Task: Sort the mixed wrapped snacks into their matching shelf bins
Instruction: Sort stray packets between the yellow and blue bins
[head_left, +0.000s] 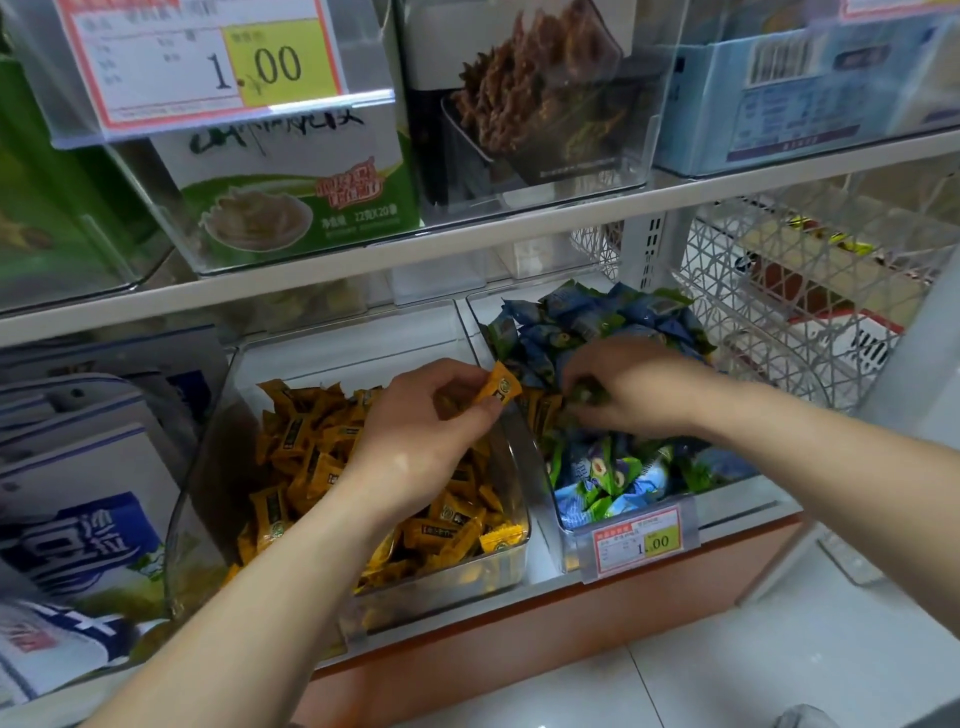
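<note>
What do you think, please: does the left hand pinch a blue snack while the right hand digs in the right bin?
No: the head view shows the left hand pinching an orange snack; the right hand does dig in the right bin.

Two hands are seen: a left hand and a right hand. Two clear bins are counted on the lower shelf. The orange bin holds orange wrapped snacks, too many to be counted. The blue bin holds blue-and-green wrapped snacks, likewise uncountable. One single orange snack is pinched in the left hand. Two price tags are shown, an upper tag and a lower tag.
</note>
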